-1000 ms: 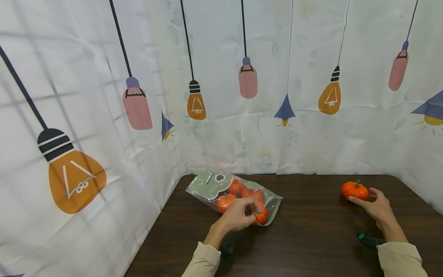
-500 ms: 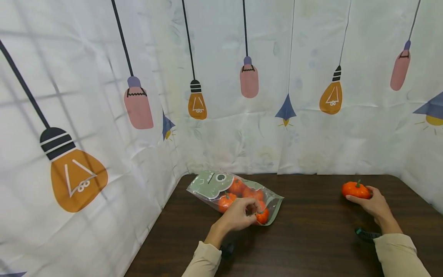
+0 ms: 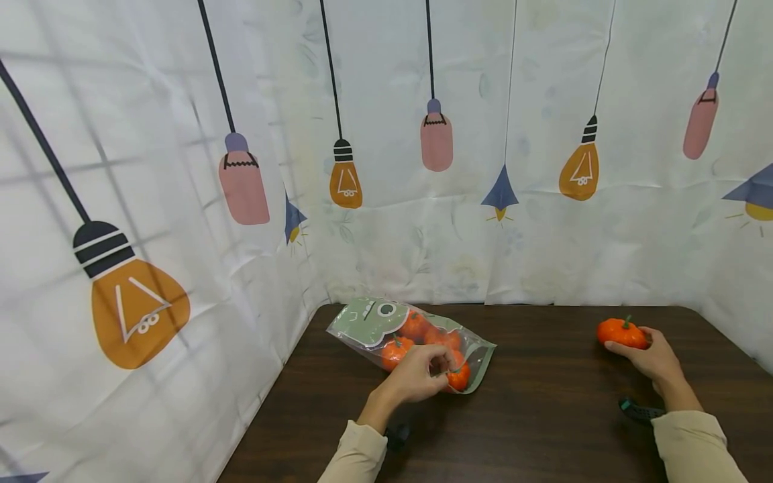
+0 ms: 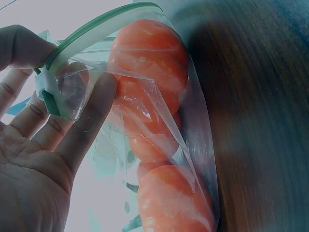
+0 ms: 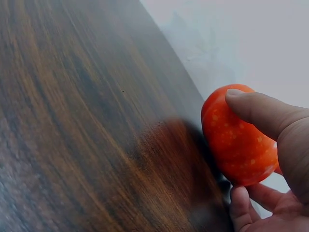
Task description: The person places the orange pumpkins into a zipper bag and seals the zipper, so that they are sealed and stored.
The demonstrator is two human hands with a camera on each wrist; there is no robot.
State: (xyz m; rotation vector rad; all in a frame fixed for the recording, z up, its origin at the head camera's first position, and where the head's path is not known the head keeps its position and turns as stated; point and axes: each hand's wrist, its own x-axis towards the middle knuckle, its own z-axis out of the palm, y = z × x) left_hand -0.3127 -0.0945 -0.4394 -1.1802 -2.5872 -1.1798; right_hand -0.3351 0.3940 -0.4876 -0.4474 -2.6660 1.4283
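My left hand [image 3: 417,376] pinches the open end of a clear zip bag [image 3: 360,323], thumb and fingers at its green zip edge [image 4: 79,36] in the left wrist view. Several small orange toy pumpkins [image 4: 149,63] lie inside the bag, which has a green cartoon face printed on one end. Off to the right, my right hand [image 3: 655,359] holds another orange toy pumpkin [image 3: 621,333] with a green stem. In the right wrist view the thumb lies over this speckled pumpkin [image 5: 236,140] and the fingers curl beneath it, close over the table.
A dark wood-grain table [image 3: 531,416] runs back to a white curtain [image 3: 386,255] printed with hanging lamps. The curtain also borders the table's left and right sides. Dark wrist straps [image 3: 640,410] show at the cuffs.
My right hand and forearm have shifted slightly left, the thumb reaching further around the pumpkin. The left hand keeps its place at the bag, and the head view has drifted a little.
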